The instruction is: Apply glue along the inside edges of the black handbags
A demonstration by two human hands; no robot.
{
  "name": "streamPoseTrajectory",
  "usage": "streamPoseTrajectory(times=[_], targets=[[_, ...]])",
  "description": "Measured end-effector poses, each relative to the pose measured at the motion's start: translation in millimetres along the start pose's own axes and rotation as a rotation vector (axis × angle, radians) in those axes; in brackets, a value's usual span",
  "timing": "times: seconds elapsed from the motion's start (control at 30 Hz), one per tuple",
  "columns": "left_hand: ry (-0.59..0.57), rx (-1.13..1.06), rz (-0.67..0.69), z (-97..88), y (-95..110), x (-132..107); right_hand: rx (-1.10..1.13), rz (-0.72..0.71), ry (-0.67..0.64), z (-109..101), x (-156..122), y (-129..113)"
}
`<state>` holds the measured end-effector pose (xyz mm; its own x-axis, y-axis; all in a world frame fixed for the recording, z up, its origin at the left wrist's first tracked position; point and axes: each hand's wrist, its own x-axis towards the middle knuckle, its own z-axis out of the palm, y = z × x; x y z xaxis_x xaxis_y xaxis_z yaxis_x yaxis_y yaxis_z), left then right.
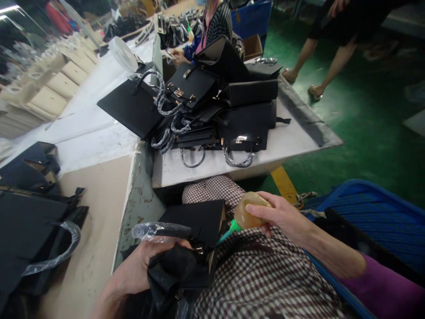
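A black handbag (195, 230) with a plastic-wrapped handle (159, 230) rests on my lap, over checked cloth. My left hand (139, 268) is closed around its dark, crumpled part at the lower left. My right hand (282, 217) grips a yellowish squeeze bottle (247, 212) with a green nozzle (229, 231). The nozzle points down and left at the bag's edge.
A pile of black handbags (206, 110) with wrapped handles lies on the white table (299, 141) ahead. More black bags (29, 221) sit at the left on a tan surface. A seated person (212, 26) works beyond the pile. Someone walks on the green floor. A blue bin (372, 212) stands to the right.
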<state>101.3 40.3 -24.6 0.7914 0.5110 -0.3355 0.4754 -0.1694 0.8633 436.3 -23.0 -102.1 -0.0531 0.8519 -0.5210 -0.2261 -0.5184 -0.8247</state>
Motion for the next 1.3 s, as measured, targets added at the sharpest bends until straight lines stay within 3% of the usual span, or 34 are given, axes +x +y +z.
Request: streamPoseTrajectory(times=[0.2, 0.43, 0.87, 1.3], targets=[[0.049, 0.028, 0.038, 0.6, -9, -7, 0.016, 0.022, -0.060, 8, -18, -6], [0.056, 0.049, -0.029, 0.3, -6, -6, 0.036, 0.026, -0.126, 17, -36, -7], [0.056, 0.065, -0.009, 0.8, -1, -5, -0.207, -0.075, 0.023, 10, -37, -29], [0.085, 0.080, 0.183, 5.7, -3, -3, -0.369, -0.179, 0.061, 15, -56, -33]])
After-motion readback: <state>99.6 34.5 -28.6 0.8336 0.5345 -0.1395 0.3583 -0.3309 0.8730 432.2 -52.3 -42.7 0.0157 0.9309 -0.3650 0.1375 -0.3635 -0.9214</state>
